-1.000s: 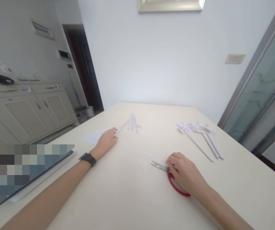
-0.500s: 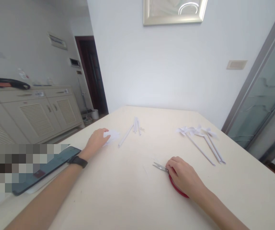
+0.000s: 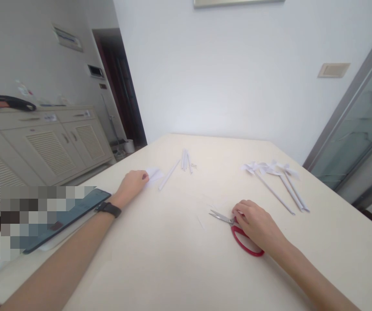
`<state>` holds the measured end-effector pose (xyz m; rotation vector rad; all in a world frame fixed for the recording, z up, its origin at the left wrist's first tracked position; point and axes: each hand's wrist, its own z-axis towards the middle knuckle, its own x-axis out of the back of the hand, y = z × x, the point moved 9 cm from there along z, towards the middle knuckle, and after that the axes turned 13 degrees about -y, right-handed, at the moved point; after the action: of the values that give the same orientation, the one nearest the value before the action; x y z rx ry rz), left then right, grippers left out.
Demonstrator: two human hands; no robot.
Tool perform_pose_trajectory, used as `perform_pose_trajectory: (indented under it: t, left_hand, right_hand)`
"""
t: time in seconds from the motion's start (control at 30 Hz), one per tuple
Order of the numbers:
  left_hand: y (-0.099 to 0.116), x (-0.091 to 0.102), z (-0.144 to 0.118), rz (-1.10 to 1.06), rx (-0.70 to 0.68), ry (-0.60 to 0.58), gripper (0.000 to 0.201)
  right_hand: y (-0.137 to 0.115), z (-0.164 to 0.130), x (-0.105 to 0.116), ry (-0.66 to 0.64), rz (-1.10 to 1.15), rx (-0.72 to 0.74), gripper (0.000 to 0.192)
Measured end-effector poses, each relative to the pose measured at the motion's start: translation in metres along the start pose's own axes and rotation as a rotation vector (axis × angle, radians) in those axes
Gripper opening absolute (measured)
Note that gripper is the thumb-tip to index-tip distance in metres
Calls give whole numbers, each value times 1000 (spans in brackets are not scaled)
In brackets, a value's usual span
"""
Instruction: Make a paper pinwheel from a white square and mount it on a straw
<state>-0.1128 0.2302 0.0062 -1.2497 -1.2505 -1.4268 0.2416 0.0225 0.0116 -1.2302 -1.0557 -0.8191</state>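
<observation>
On the left side of the table, my left hand [image 3: 133,183] is closed with thumb and fingertips pinching the near edge of some white paper [image 3: 155,173]. My right hand [image 3: 253,221] has its fingers curled over the upper handle of red-handled scissors [image 3: 247,246]. The scissors rest on the table with their blades slightly apart, pointing left; the upper loop is mostly hidden under the hand. Thin paper slivers [image 3: 201,222] lie beside the blade tips. Several rolled white paper sticks [image 3: 184,160] lie beyond the paper, with one stick [image 3: 169,174] slanting apart from them.
White paper pinwheels [image 3: 270,167] on sticks lie at the right of the table [image 3: 173,259]. Tiny pieces [image 3: 194,166] sit beside the rolled sticks. A tablet-like device [image 3: 72,220] is propped by my left forearm. A wall stands behind the table.
My left fingers have closed on the paper's edge, and the paper looks tilted. My right hand has shifted slightly off the scissors, showing more of the lower red loop. The camera view has tipped down.
</observation>
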Motion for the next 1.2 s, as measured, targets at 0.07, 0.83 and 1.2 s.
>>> perform_pose_trajectory:
  t: [0.07, 0.83, 1.2]
  left_hand:
    - [-2, 0, 0, -41, 17, 17, 29]
    - [189, -3, -115, -1164, -445, -382, 21]
    - [203, -26, -126, -1129, -412, -542, 19]
  right_hand:
    - [-2, -1, 0, -3, 3, 3, 30]
    - [-20, -6, 14, 19, 652, 96, 26]
    - [3, -15, 31, 230, 881, -18, 23]
